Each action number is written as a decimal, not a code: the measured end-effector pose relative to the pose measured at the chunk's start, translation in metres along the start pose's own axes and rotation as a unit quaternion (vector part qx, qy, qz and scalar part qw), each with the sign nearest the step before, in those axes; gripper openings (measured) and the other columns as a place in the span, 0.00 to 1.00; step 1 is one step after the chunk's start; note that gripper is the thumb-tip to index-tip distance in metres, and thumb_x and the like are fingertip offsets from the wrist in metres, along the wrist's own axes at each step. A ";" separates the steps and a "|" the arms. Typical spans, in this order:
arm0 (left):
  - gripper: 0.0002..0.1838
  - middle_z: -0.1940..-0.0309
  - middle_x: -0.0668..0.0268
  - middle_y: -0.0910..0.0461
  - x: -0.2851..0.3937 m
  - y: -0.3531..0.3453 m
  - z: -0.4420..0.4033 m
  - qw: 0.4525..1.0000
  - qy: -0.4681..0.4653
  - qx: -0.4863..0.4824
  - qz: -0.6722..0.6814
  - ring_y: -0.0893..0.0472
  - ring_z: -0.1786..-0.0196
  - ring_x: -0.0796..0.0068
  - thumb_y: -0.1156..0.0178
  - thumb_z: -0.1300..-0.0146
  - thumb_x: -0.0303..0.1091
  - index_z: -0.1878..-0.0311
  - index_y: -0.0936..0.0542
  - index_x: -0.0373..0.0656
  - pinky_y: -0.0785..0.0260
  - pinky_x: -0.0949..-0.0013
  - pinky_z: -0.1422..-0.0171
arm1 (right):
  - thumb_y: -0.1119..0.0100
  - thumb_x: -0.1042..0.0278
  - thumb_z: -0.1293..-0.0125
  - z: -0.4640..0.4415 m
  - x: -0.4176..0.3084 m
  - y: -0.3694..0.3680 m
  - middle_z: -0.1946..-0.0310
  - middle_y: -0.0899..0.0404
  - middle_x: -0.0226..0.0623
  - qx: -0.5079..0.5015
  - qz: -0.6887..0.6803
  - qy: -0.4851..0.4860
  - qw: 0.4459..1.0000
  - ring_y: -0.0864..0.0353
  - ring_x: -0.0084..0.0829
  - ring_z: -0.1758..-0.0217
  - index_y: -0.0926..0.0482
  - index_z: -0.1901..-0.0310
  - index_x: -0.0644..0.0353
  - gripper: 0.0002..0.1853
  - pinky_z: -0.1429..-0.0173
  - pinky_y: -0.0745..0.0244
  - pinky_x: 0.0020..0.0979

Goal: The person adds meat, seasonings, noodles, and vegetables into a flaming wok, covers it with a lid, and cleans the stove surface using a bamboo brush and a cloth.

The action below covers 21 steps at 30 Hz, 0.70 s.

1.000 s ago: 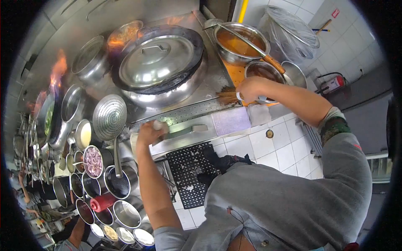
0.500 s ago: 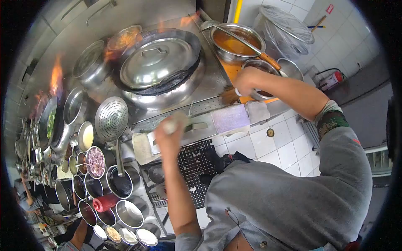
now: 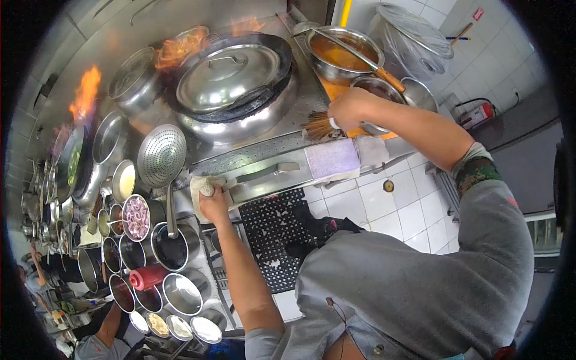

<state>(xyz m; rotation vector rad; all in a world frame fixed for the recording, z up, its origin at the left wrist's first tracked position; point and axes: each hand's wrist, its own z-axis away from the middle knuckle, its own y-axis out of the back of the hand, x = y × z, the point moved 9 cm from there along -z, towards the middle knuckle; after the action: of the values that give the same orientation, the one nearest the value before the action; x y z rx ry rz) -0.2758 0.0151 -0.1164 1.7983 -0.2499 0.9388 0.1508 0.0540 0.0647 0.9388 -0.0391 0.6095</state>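
My left hand (image 3: 214, 205) is closed on a small whitish wad (image 3: 206, 189), by a folded beige cloth (image 3: 197, 193) on the stove's front edge. My right hand (image 3: 350, 109) grips a bristle brush (image 3: 318, 126), whose bristles point left over the steel ledge. Beneath and behind that hand are metal bowls, partly hidden by the forearm. A purple-white cloth (image 3: 332, 159) lies on the front edge below the brush. Left of it is a metal handle (image 3: 264, 173), with nothing touching it.
A lidded wok (image 3: 229, 78) stands behind. Flames (image 3: 87, 93) rise at the left near a pan. A strainer (image 3: 162, 156), a bowl of sliced onion (image 3: 137, 218) and a red bottle (image 3: 147, 277) are at left. A ladle rests across an orange-liquid bowl (image 3: 342, 54). Co-workers are lower left.
My left hand moved right in a blur, then back left and down to the beige cloth. My right hand and the brush shifted slightly up and left. The flames changed shape.
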 end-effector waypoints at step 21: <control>0.21 0.53 0.48 0.16 -0.002 0.018 0.042 0.979 0.046 0.030 0.195 0.18 0.49 0.47 0.35 0.40 0.35 0.46 0.21 0.35 0.29 0.55 0.42 | 0.36 0.61 0.51 -0.055 0.013 -0.042 0.56 0.14 0.50 -0.026 -0.092 -0.001 0.995 0.14 0.46 0.54 0.12 0.57 0.63 0.20 0.52 0.21 0.48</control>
<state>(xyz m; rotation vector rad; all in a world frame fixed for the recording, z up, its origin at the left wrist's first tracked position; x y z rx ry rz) -0.2674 -0.0296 -0.1115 1.7879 -0.5339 1.3116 0.1710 0.0838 0.0038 0.8821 0.0307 0.4353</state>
